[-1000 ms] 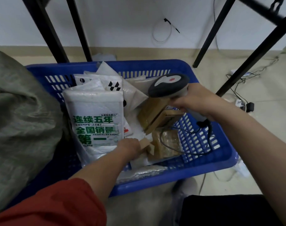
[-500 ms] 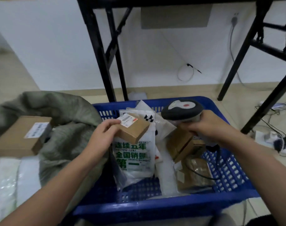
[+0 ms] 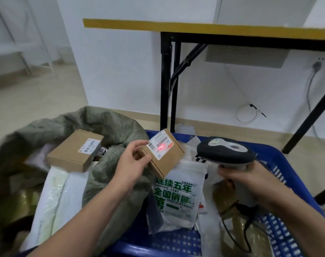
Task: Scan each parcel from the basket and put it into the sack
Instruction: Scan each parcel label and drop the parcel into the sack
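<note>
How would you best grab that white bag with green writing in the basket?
I'd pinch the white bag by its upper edge, coming from above: it is flat, stands leaning in the basket, and that edge is free beside the held box.

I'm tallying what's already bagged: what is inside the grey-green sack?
In the open mouth of the sack, a brown cardboard box with a white label lies on white plastic mailers. Whatever sits deeper is hidden under them and the sack's folds.
</note>
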